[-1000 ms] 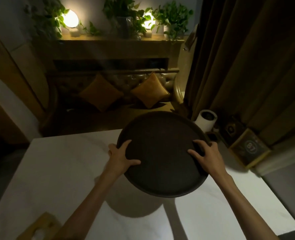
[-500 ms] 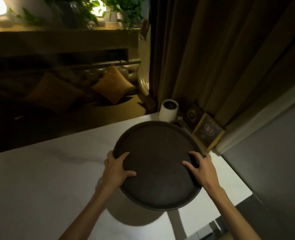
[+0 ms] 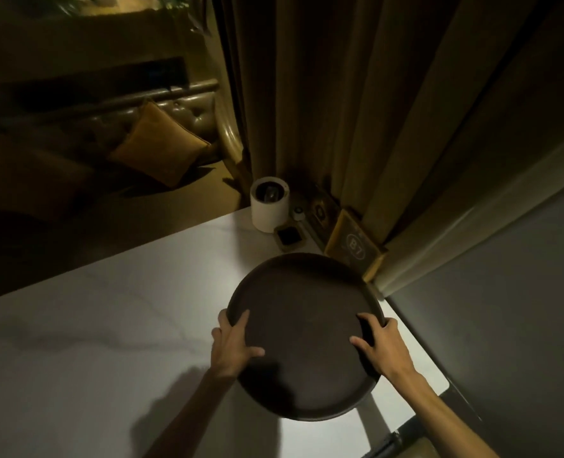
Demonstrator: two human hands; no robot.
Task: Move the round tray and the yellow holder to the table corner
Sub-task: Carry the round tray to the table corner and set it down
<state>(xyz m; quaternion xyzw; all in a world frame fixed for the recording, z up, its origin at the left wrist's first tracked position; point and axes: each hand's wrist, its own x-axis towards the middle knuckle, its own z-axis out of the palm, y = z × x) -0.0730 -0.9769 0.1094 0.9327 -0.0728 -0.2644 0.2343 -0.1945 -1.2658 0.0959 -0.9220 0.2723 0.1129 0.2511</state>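
Observation:
The round tray (image 3: 302, 312) is dark brown with a low rim. It hangs a little above the white table (image 3: 108, 342), near the table's far right corner, and casts a shadow below. My left hand (image 3: 232, 347) grips its left rim, thumb on top. My right hand (image 3: 381, 347) grips its right rim the same way. The yellow holder is out of view.
In the far right corner stand a white cylinder (image 3: 269, 206), a small dark square dish (image 3: 289, 238) and a framed sign marked B7 (image 3: 353, 249). Curtains (image 3: 356, 110) hang behind them. A grey wall (image 3: 505, 325) runs along the table's right edge. A sofa with cushions (image 3: 155, 147) lies beyond.
Both hands have carried the tray to the right, toward the corner with the sign and the white cylinder. My view has swung right and the lamps and plants have left the frame.

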